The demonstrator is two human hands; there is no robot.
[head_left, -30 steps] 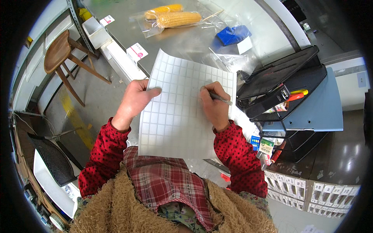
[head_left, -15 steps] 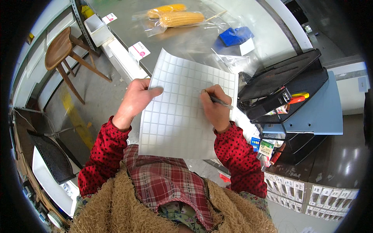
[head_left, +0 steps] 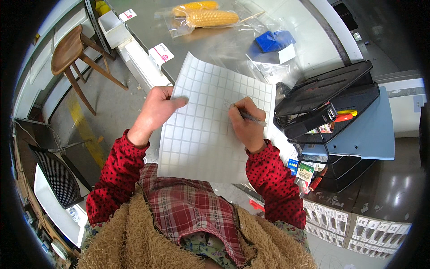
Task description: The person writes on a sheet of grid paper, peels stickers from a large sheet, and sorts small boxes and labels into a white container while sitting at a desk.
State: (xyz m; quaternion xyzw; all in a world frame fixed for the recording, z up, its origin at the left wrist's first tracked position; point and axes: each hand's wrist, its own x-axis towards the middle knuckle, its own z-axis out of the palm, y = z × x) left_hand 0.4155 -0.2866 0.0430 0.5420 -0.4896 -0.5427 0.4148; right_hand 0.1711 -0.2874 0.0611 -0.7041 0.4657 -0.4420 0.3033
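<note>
A large white sheet of blank rectangular labels (head_left: 197, 134) is held up in front of me, its far left corner curling upward. My left hand (head_left: 156, 110) pinches the sheet's left edge, thumb on top and fingers hidden underneath. In my right hand (head_left: 247, 123) is a pen (head_left: 253, 118), gripped for writing, its tip against the sheet right of the middle. Faint small marks show on the labels just beside the pen tip. The right hand rests on the paper.
Bagged corn cobs (head_left: 212, 19) and a blue object (head_left: 271, 41) in clear plastic lie on the metal table (head_left: 154, 27). At right stands a black mesh organizer (head_left: 331, 87) with a stapler (head_left: 309, 123) and a blue folder (head_left: 365, 141). A wooden stool (head_left: 69, 51) is far left.
The pen tip and right hand have shifted slightly left on the sheet, and faint marks now show beside the tip. The left hand keeps its hold.
</note>
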